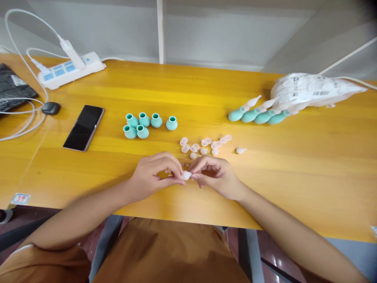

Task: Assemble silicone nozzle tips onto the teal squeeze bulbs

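Between my two hands is a small whitish translucent plastic piece [186,175], pinched from both sides above the table. My left hand [154,173] grips its left end with thumb and fingertips. The right end is between the thumb and fingers of my right hand [218,175]. Just beyond my hands lie several pale translucent cup-shaped pieces [194,147], and one with a pointed tip [240,151] lies apart to the right. Several tiny clear rings [167,171] lie partly hidden behind my left fingers.
Several turquoise bulb-shaped pots [142,131] stand left of centre. At right, a row of turquoise bulbs with pale nozzles [251,115] lies beside a white plastic bag [312,89]. A phone [84,127], a power strip [72,70] and cables occupy the left side.
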Demonstrator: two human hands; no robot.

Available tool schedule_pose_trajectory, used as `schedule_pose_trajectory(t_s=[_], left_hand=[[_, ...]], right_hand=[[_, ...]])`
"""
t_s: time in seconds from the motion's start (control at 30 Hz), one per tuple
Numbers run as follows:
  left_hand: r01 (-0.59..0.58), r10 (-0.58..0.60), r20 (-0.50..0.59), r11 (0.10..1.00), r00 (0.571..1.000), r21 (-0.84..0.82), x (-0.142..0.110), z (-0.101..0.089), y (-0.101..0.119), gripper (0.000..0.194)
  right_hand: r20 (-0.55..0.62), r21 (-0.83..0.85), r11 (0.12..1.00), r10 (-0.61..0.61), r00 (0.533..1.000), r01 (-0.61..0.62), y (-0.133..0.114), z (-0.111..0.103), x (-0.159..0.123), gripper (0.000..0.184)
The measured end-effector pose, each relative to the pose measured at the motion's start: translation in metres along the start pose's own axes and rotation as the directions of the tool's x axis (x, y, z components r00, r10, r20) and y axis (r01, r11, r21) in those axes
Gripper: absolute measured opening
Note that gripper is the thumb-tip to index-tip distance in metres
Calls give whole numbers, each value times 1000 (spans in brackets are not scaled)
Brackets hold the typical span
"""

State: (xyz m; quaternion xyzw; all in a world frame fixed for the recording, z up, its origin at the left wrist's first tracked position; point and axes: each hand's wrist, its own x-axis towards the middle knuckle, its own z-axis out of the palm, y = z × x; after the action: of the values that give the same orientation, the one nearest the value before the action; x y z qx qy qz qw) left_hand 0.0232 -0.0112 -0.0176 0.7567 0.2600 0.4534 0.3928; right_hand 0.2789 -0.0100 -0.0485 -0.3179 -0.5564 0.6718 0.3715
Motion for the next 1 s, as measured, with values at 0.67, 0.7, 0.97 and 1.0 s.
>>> schedule_pose_trajectory(t_s=[0.67,0.7,0.97,1.0], left_hand=[[358,-342,109,900,934,-248,2,-3,-3,34],[365,-347,115,898,931,-244,3,-3,-3,35],[379,-350,157,893,924,-241,2,-4,-3,36],[376,-347,155,896,925,-238,1,-4,-3,36]], right_hand=[[61,-35,999,16,998,-14,0,0,-1,15],[63,-29,999,18,998,-16,0,0,-1,15],[75,-5,1000,14,997,-14,-2,0,-1,13],[79,-9,1000,16,997,-16,-2,0,-1,13]])
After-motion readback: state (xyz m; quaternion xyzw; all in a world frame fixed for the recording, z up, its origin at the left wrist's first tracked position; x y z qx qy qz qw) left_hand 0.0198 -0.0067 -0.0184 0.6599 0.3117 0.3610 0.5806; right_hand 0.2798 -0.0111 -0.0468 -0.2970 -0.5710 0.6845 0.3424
